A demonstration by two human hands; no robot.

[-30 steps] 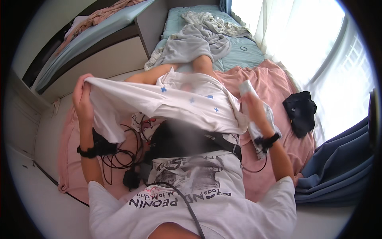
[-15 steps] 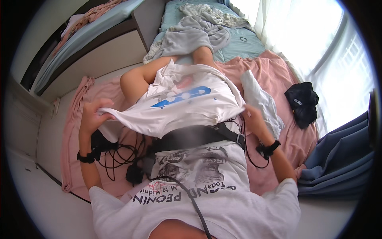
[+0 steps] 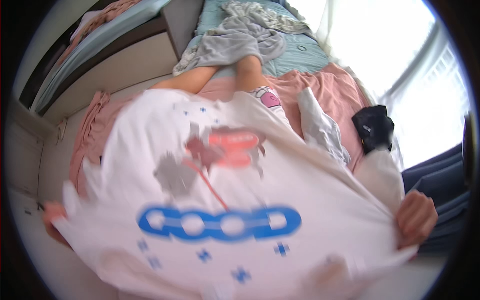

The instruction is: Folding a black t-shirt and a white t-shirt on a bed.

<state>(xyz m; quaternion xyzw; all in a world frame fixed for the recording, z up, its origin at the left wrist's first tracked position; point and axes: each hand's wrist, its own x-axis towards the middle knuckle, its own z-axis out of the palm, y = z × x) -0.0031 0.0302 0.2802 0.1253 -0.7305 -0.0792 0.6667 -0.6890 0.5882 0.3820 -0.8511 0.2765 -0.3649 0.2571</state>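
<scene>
The left hand (image 3: 56, 220), though blurred, is clamping the near left edge of the white shirt (image 3: 310, 190); the right hand (image 3: 417, 217) is clenching its near right edge. The shirt is stretching between them, print showing. Spreading is looking mostly done, though the edges are rippling and not lying flat. Farther right, a pale cloth (image 3: 320, 125) is lying on the pink blanket (image 3: 330, 90), a black bundle (image 3: 372, 127) sitting beyond it. Far off, a grey blanket (image 3: 240, 45) is covering the lower legs.

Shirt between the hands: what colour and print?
Shirt: white, with blue, red and grey print; best in the head view.
</scene>
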